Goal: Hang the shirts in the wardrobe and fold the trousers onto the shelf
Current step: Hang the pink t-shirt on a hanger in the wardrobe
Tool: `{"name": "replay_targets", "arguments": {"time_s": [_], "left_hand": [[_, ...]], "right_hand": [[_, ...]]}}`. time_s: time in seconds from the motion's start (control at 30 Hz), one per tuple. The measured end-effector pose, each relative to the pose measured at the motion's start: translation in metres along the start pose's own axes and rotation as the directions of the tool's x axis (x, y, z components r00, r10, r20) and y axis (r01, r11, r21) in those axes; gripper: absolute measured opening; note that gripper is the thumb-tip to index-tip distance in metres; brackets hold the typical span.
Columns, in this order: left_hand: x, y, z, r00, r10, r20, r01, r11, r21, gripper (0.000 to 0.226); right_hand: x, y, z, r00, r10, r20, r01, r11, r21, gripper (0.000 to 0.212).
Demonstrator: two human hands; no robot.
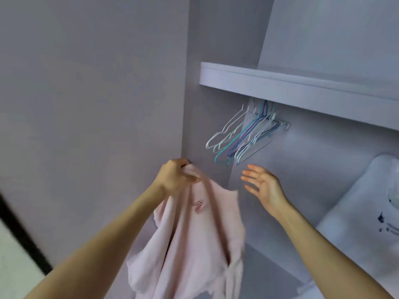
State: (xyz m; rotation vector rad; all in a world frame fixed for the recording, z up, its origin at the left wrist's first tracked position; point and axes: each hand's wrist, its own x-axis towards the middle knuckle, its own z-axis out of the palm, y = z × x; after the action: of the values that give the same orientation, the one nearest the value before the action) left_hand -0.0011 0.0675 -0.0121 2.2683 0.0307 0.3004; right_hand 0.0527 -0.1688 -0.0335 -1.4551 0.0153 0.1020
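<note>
Left grip (pixel 174 180) is closed on a bunched top edge of the pink shirt (pixel 194 238); the rest of the shirt hangs slack below it, small red logo facing the camera. Right grip (pixel 262 183) is open and holds nothing, fingers spread, just below the lower tips of the wire hangers (pixel 244 137) and apart from them. The hangers cluster tightly under the wardrobe shelf (pixel 302 91), up and right of the left grip, up and slightly left of the right one; the rail itself is hidden. Likely next step: pull one hanger free. Risks as I read it: the hangers look nested, so one-handed tugging could drag several off or tangle the hooks. The shirt is pinched at one bunched point only, so threading a hanger into the neck with a single free hand may twist the collar or let the fabric slip and drop. A white printed garment (pixel 367 212) lies right of the right grip. No trousers in view. The frame is motion-blurred, so finger detail on the left grip is soft.
</note>
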Motion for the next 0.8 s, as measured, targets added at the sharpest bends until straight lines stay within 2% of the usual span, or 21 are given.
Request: {"name": "replay_targets", "arguments": {"time_s": [0.07, 0.17, 0.23, 0.33, 0.43, 0.5, 0.53, 0.63, 0.8], "left_hand": [[0.015, 0.005, 0.01, 0.999, -0.023, 0.028, 0.022, 0.999, 0.023, 0.017], [0.035, 0.009, 0.021, 0.998, -0.052, 0.022, 0.048, 0.989, 0.141, 0.03], [0.045, 0.009, 0.025, 0.997, -0.072, 0.033, 0.066, 0.986, 0.156, 0.029], [0.054, 0.007, 0.026, 0.989, -0.133, 0.067, 0.123, 0.983, 0.137, 0.027], [0.06, 0.01, 0.029, 0.98, -0.186, 0.066, 0.178, 0.977, 0.119, 0.022], [0.063, 0.014, 0.032, 0.979, -0.189, 0.073, 0.183, 0.979, 0.087, 0.033], [0.064, 0.015, 0.034, 0.981, -0.183, 0.067, 0.178, 0.981, 0.081, 0.032], [0.068, 0.018, 0.042, 0.991, -0.122, 0.056, 0.115, 0.987, 0.108, 0.008], [0.069, 0.02, 0.05, 0.995, 0.04, 0.092, -0.061, 0.969, 0.238, 0.009]], "right_hand": [[0.031, -0.006, -0.003, 0.992, 0.017, -0.122, -0.018, 1.0, -0.013, 0.031], [0.09, -0.013, -0.006, 0.968, 0.005, -0.252, -0.026, 0.996, -0.082, 0.03], [0.126, -0.019, -0.005, 0.96, -0.036, -0.276, -0.004, 0.99, -0.144, 0.035], [0.165, -0.022, -0.003, 0.947, -0.054, -0.316, 0.008, 0.989, -0.145, 0.042], [0.187, -0.018, -0.004, 0.929, -0.104, -0.354, 0.021, 0.973, -0.23, 0.031], [0.19, -0.015, -0.006, 0.912, -0.156, -0.38, 0.039, 0.954, -0.298, 0.022], [0.188, -0.014, -0.006, 0.901, -0.187, -0.392, 0.06, 0.948, -0.313, 0.018], [0.177, -0.016, -0.009, 0.857, -0.278, -0.434, 0.147, 0.939, -0.312, 0.014], [0.165, -0.032, -0.022, 0.791, -0.411, -0.454, 0.247, 0.892, -0.378, 0.013]]}}
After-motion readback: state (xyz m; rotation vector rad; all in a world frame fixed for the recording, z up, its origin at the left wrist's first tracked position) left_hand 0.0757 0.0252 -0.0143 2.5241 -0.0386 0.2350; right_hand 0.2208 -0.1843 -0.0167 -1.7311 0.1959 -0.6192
